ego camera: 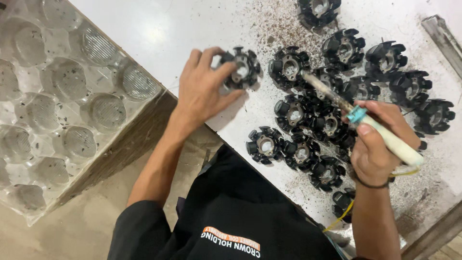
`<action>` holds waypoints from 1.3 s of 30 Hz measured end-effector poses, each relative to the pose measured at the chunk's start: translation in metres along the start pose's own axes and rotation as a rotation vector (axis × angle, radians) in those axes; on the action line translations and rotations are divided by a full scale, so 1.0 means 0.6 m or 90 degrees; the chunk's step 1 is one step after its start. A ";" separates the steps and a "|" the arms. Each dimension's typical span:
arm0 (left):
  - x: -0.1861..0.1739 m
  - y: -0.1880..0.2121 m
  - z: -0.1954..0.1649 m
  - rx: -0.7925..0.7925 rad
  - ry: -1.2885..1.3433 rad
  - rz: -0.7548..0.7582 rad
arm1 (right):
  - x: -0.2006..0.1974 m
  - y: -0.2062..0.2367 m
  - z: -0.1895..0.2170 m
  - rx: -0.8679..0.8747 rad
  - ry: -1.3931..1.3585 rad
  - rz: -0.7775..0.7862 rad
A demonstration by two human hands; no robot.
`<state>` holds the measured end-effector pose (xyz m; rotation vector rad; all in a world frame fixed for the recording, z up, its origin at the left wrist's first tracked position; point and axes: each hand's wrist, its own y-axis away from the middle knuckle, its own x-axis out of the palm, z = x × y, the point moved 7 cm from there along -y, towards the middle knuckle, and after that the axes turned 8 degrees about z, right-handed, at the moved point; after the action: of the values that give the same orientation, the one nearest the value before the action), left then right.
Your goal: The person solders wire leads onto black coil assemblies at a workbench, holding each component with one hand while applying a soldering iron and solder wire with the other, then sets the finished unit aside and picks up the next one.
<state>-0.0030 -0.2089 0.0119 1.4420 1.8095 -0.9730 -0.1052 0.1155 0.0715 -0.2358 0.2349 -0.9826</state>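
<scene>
The left hand [204, 89] grips a black toothed core [242, 69] near the tabletop [159, 29] edge, open white surface beyond it. The right hand [380, 144] clenches a soldering iron [368, 123], its long axis slanting up-left, tip among the crowded cores [308, 120]. A clear plastic tray [57, 106] sits left.

White worktable [159, 29], bare concrete floor [86, 226]

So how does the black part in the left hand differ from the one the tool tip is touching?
The held stator core is pinched in the left hand, apart from the rest; the touched core lies flat on the table in a cluster. Only the second meets the soldering iron in the right hand. Both are black toothed rings with metal hubs.
</scene>
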 end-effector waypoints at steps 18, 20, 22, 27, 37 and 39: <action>0.008 0.105 -0.073 0.007 0.262 -0.050 | 0.113 0.136 -0.004 0.121 0.032 -0.055; 0.004 0.118 -0.054 0.008 0.281 -0.062 | 0.118 0.137 0.001 0.102 0.086 -0.025; -0.001 0.124 -0.038 0.005 0.267 -0.081 | 0.122 0.136 0.004 0.083 0.153 -0.009; -0.005 0.126 -0.038 0.019 0.311 -0.099 | 0.132 0.131 0.006 0.067 0.233 0.003; -0.017 0.115 -0.044 0.067 0.307 -0.094 | 0.132 0.105 0.033 0.118 0.286 0.072; -0.017 0.114 -0.048 0.082 0.303 -0.086 | 0.137 0.091 0.043 0.116 0.301 0.096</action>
<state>0.0653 -0.1809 0.0243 1.7624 2.2413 -0.8743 -0.0104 0.0777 0.0725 0.1839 0.5835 -0.8926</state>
